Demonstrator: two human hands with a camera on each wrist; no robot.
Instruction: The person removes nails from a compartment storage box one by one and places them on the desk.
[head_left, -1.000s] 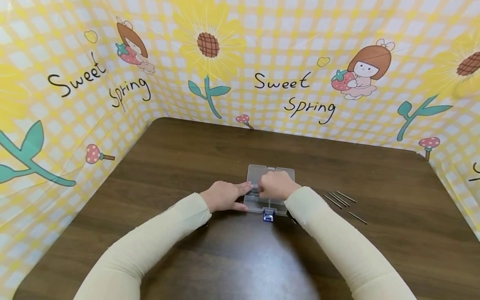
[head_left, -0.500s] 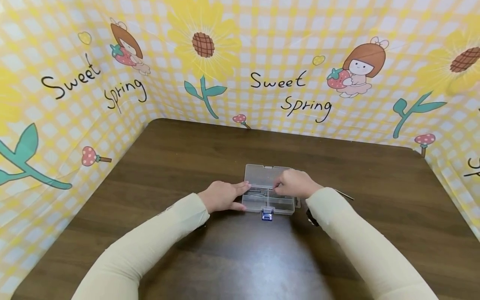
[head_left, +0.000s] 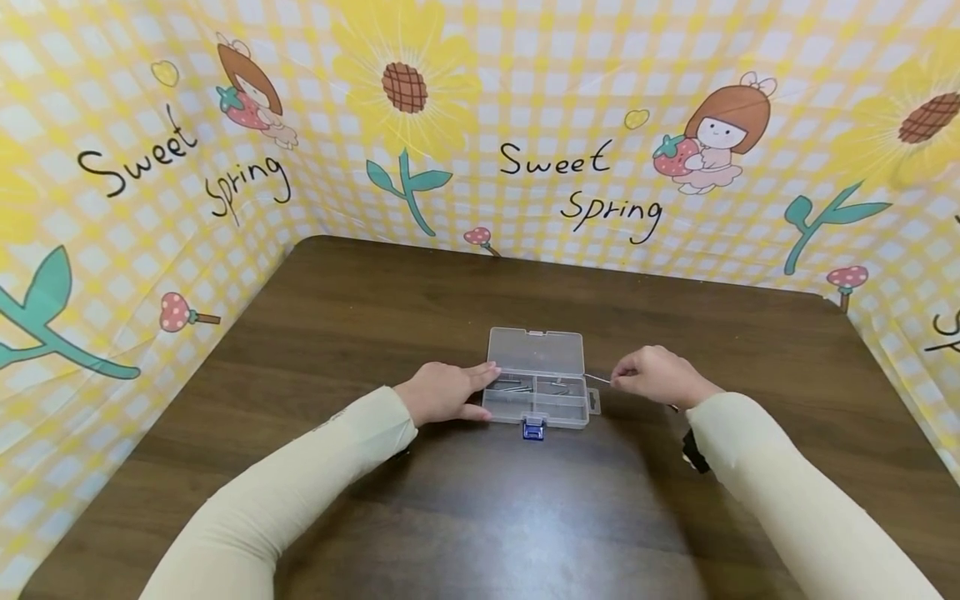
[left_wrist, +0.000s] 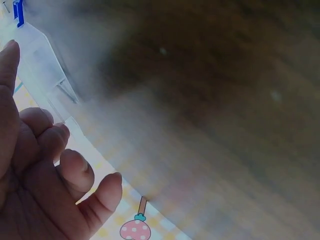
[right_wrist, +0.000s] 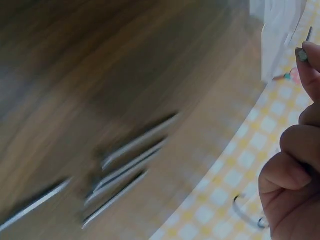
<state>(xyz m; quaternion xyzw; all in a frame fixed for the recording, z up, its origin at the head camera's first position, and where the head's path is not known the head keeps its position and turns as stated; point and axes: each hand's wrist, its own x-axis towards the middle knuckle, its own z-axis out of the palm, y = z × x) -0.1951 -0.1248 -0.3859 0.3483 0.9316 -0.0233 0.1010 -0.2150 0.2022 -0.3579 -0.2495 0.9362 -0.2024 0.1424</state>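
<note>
Yellow and white checks cover the cloth [head_left: 555, 92] behind a brown bench [head_left: 375, 308]. On the bench sits a clear box [head_left: 568, 409] with its lid [head_left: 536, 350] tipped back and a blue clip [head_left: 533, 430] in front. Shiny sticks [head_left: 513, 388] lie in its two back parts. The left hand [head_left: 442, 393] touches the box's left side, its grip loose and spread. The right hand [head_left: 663, 375] has a small pinching grip on one thin metal stick [head_left: 600, 380] (it points at the box), near the box's back right corner. More loose sticks [right_wrist: 140, 139] lie on the bench near the right hand (they look blurry).
</note>
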